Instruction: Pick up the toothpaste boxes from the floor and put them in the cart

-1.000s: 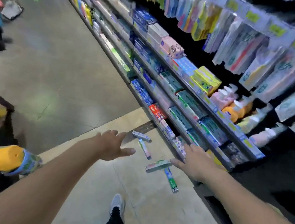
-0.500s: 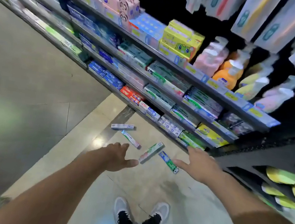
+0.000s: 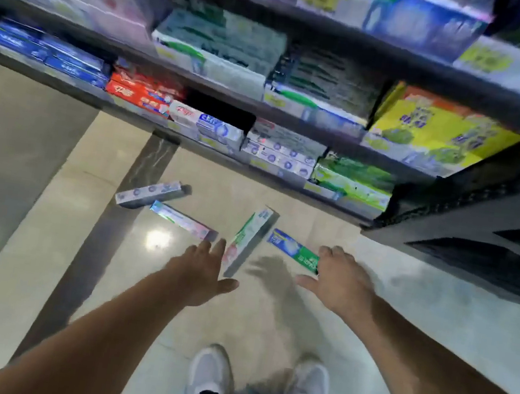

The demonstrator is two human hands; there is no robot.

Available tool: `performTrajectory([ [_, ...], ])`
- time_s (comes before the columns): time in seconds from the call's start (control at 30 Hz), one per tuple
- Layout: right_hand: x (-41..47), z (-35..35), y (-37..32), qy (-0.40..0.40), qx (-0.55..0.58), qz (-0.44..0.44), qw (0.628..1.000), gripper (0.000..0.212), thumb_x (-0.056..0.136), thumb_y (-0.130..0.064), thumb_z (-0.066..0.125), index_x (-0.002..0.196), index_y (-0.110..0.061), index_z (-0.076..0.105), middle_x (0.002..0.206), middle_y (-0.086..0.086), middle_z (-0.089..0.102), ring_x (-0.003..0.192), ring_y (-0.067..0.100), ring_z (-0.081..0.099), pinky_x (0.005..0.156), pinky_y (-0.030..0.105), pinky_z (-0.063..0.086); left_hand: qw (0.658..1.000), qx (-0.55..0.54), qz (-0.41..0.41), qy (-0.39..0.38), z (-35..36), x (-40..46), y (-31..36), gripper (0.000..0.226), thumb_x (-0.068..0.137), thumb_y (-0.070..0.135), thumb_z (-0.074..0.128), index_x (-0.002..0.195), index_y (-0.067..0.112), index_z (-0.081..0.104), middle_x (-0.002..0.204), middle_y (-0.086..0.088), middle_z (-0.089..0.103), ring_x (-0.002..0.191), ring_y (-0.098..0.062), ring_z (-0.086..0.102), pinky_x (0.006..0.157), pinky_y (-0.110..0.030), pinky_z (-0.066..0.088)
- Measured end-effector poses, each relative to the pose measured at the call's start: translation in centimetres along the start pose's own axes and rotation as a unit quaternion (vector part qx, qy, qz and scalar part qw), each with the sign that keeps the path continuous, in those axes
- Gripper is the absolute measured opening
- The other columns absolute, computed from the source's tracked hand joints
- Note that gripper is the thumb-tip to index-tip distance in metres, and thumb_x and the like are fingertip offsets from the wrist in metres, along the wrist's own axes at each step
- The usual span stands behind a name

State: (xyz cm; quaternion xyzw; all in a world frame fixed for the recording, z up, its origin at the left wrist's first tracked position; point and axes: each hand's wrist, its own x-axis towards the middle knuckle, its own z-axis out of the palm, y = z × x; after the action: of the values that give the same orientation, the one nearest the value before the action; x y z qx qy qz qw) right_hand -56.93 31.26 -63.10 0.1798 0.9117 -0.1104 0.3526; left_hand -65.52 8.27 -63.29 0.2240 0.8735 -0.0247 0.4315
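Several toothpaste boxes lie on the tiled floor in front of the shelves. A grey-white box (image 3: 152, 194) lies farthest left, with a pink and teal box (image 3: 183, 221) just below it. A green and white box (image 3: 247, 240) lies at a slant in the middle. A blue and green box (image 3: 293, 250) is at the right. My left hand (image 3: 204, 271) reaches down with fingers straight, just left of the green and white box. My right hand (image 3: 337, 279) hovers with fingers spread over the lower end of the blue and green box. Neither hand holds anything. The cart is out of view.
Store shelves (image 3: 264, 110) packed with toothpaste cartons run across the top, close ahead. A dark shelf unit (image 3: 466, 239) juts out at the right. My two white shoes (image 3: 210, 377) stand on the floor below my hands. A dark floor strip (image 3: 140, 180) runs diagonally at the left.
The view has dropped closer to the floor and the shelves. Both hands have moved down and forward to the boxes; the right hand now covers the end of the blue and green box.
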Motion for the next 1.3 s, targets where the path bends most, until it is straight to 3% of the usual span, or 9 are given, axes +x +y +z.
performTrajectory([
  [0.37,17.9,13.9,2.3,0.007,-0.065,0.001,0.998,0.074,0.077,-0.066,0.064,0.128,-0.016,0.046,0.124,0.006,0.052,0.116,0.024,0.051,0.095,0.033,0.041,1.000,-0.004,-0.007,0.001,9.0,22.4,-1.1,0.102,0.088,0.058,0.057,0.153,0.007,-0.002,0.138,-0.014,0.043,0.123,-0.034,0.051,0.099,-0.043,0.043],
  [0.43,19.3,15.3,2.3,0.008,-0.082,-0.001,0.997,0.070,0.080,-0.061,0.065,0.128,-0.015,0.045,0.126,0.005,0.052,0.117,0.023,0.051,0.093,0.031,0.041,1.000,0.008,-0.013,0.010,9.9,24.1,-0.9,0.087,0.090,0.050,0.058,0.147,0.004,0.011,0.123,-0.012,0.051,0.114,-0.033,0.058,0.091,-0.041,0.047],
  [0.5,20.0,16.2,2.2,0.020,-0.108,-0.005,0.994,0.062,0.083,-0.054,0.066,0.127,-0.015,0.044,0.126,0.004,0.052,0.116,0.022,0.052,0.091,0.031,0.040,0.999,0.014,-0.011,0.045,10.4,25.0,-0.7,0.052,0.092,0.037,0.056,0.126,0.008,0.029,0.103,-0.007,0.052,0.104,-0.032,0.063,0.081,-0.039,0.048],
  [0.6,19.9,16.3,1.8,0.030,-0.084,0.014,0.996,0.054,0.086,-0.045,0.066,0.125,-0.015,0.045,0.126,0.005,0.053,0.117,0.022,0.053,0.092,0.031,0.042,0.997,-0.045,-0.022,0.058,9.9,24.6,-0.9,0.032,0.091,0.031,0.054,0.109,0.014,0.034,0.093,-0.003,0.056,0.092,-0.031,0.065,0.074,-0.036,0.051],
  [0.77,13.9,11.9,0.8,0.009,0.116,0.100,0.988,0.055,0.084,-0.045,0.070,0.124,-0.013,0.050,0.121,0.008,0.059,0.111,0.027,0.058,0.084,0.032,0.046,0.994,-0.072,-0.026,0.076,5.6,17.5,-1.2,0.047,0.088,0.035,0.065,0.112,0.006,0.037,0.097,-0.011,0.061,0.089,-0.035,0.065,0.068,-0.035,0.049],
  [0.97,-0.1,0.6,-1.2,-0.029,0.252,0.114,0.960,0.058,0.078,-0.050,0.074,0.113,-0.009,0.054,0.115,0.011,0.062,0.102,0.029,0.062,0.072,0.029,0.046,0.996,-0.055,0.002,0.063,-5.8,0.5,1.3,0.053,0.093,0.033,0.062,0.122,-0.004,0.037,0.100,-0.015,0.054,0.102,-0.038,0.062,0.079,-0.041,0.049],
  [1.13,-13.9,-10.8,-3.4,-0.027,0.371,0.124,0.920,0.056,0.082,-0.046,0.073,0.121,-0.010,0.055,0.117,0.005,0.060,0.101,0.022,0.059,0.074,0.022,0.038,0.982,-0.175,-0.008,0.072,-15.8,-15.0,2.8,0.044,0.087,0.032,0.069,0.105,0.006,0.039,0.098,-0.016,0.063,0.098,-0.035,0.063,0.075,-0.036,0.045],
  [1.23,-21.6,-16.7,-4.5,-0.025,0.435,0.129,0.891,0.051,0.081,-0.047,0.074,0.111,-0.010,0.056,0.108,0.002,0.061,0.084,0.014,0.058,0.066,0.023,0.042,0.980,-0.184,0.034,0.061,-21.2,-23.5,4.2,0.034,0.089,0.029,0.068,0.079,0.014,0.040,0.093,-0.015,0.057,0.094,-0.035,0.063,0.078,-0.037,0.047],
  [1.3,-26.1,-20.2,-4.3,-0.014,0.475,0.119,0.872,0.051,0.077,-0.050,0.076,0.109,-0.011,0.063,0.107,0.002,0.067,0.094,0.018,0.065,0.077,0.027,0.051,0.977,-0.203,0.036,0.047,-24.2,-27.8,5.5,0.031,0.092,0.029,0.066,0.083,0.011,0.043,0.091,-0.012,0.051,0.090,-0.036,0.062,0.068,-0.036,0.046],
])
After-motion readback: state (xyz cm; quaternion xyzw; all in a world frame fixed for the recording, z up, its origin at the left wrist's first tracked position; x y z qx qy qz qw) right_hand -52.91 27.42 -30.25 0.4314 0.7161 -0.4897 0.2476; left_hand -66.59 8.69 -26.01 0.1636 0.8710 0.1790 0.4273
